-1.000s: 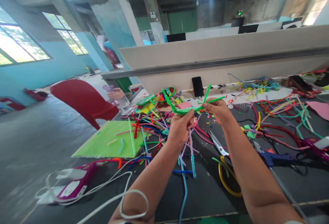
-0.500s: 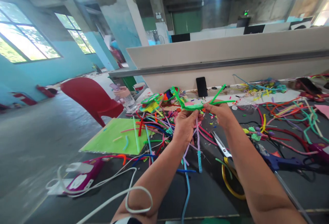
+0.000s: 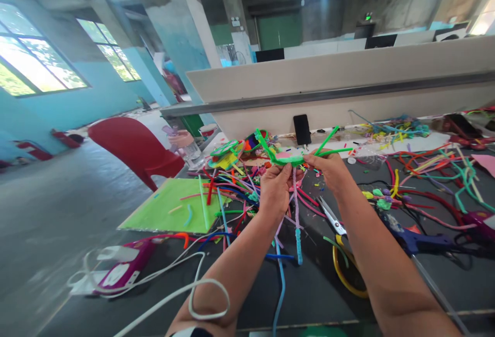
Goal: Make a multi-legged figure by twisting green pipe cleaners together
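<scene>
Both my hands hold up a bright green pipe cleaner piece (image 3: 291, 161) above the cluttered table, with pink showing in its middle. My left hand (image 3: 275, 185) is closed on its underside, thumb against the green edge. Fingers of my right hand (image 3: 327, 165) pinch its right end, where two green stems stick out to the right. Another green stem rises at the upper left. A lilac pipe cleaner with a blue end (image 3: 298, 244) hangs below my hands. Scissors with yellow handles (image 3: 331, 215) lie open under my right forearm.
Loose pipe cleaners (image 3: 240, 192) cover the table's middle. To the left are a green sheet (image 3: 162, 205), a purple power strip (image 3: 124, 267) with a white cable, and a water jug (image 3: 185, 146). A blue glue gun (image 3: 421, 241) lies right; a phone (image 3: 302, 129) leans against the partition.
The green piece has tilted slightly, so more of its pink middle shows. Both hands keep their hold, and the whole view has shifted a little.
</scene>
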A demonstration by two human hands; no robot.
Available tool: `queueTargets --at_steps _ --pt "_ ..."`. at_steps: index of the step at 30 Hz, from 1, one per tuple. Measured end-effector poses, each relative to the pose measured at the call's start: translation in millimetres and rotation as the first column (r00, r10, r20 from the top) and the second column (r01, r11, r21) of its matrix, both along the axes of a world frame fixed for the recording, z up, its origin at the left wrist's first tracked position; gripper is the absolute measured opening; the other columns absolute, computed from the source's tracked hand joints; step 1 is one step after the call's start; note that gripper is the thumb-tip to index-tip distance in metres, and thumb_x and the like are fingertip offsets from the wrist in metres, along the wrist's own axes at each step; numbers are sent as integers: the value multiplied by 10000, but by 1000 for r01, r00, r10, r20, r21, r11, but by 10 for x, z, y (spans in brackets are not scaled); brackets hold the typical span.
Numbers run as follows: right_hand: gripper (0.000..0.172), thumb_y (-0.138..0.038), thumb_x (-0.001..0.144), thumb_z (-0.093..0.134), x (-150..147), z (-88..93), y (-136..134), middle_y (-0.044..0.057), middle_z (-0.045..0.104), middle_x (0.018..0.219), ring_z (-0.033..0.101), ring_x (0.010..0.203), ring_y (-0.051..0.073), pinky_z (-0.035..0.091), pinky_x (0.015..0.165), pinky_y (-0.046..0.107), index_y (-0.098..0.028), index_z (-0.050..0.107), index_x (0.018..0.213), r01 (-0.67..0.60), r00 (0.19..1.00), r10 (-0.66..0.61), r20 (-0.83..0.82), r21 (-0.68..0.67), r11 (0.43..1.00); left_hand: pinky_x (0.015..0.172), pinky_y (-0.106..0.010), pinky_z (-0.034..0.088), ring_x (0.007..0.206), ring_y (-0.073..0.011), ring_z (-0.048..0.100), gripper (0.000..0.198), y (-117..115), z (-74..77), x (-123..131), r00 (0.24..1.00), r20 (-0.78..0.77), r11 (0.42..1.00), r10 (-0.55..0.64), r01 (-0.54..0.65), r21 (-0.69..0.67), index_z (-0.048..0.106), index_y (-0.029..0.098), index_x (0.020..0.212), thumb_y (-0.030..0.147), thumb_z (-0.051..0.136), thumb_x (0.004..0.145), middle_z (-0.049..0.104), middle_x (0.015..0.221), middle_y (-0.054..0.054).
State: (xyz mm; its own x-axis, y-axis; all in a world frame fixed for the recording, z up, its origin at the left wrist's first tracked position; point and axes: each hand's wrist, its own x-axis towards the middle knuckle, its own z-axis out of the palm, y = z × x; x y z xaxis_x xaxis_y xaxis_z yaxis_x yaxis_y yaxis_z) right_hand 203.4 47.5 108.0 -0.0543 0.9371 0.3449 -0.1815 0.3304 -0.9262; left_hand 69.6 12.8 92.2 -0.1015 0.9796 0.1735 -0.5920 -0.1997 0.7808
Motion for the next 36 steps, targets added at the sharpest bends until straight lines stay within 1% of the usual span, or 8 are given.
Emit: queueTargets --at_steps 4,8,12,15,20,26,32,36 --pt "268 -400 593 745 -1 -30 20 -21 546 551 484 570 114 371 581 264 -172 608 561 56 998 -56 -8 -13 998 662 -282 523 639 -140 652 290 -48 25 33 998 -32 998 -61 61 -13 664 114 808 263 802 601 683 726 -38" --pt "251 -382 600 755 6 -45 39 -25 549 563 490 579 115 376 595 264 -179 611 571 33 999 -33 -10 -5 999 590 -235 478 607 -111 613 254 -79 34 41 994 -59 996 -88 86 -26 649 116 804 261 772 635 659 717 -32" --pt "235 -361 603 754 4 -36 34 -23 546 572 482 589 114 366 595 265 -181 608 560 13 1000 -13 -2 22 1000 456 -165 332 506 -44 493 193 -64 26 26 996 -65 998 -54 55 20 624 114 745 235 747 659 618 678 -14" --pt "236 -377 605 741 -8 -4 2 -24 540 570 471 589 114 358 593 268 -181 614 574 16 1000 -16 8 19 1000 418 -156 237 459 -18 405 182 -51 19 24 998 -55 997 -43 47 59 611 115 723 231 741 668 589 648 0" --pt "258 -404 583 739 -26 55 -61 -26 520 549 440 572 113 334 567 268 -179 612 581 33 999 -33 26 -6 999 428 -157 250 443 -10 381 181 -49 21 25 998 -38 998 -42 43 51 619 111 703 225 751 656 565 615 9" --pt "240 -384 598 732 -26 38 -51 -22 527 560 447 579 113 338 568 264 -178 612 581 20 1000 -20 20 8 1000 422 -152 243 427 -1 365 186 -55 24 16 999 -25 1000 -24 24 10 628 105 714 211 764 645 541 587 18" --pt "245 -378 588 742 2 32 -33 -21 546 566 469 589 117 355 592 268 -169 616 590 33 999 -33 12 -18 999 413 -162 237 448 -21 406 200 -35 -25 14 992 -65 993 -113 115 38 614 114 722 258 747 688 549 610 10" --pt "246 -386 598 736 1 41 -38 -25 541 560 460 583 113 352 592 269 -170 617 587 5 999 -5 41 -2 1000 387 -166 195 427 -23 406 235 -36 -25 12 994 -63 995 -88 90 33 609 118 726 311 740 700 562 624 5"
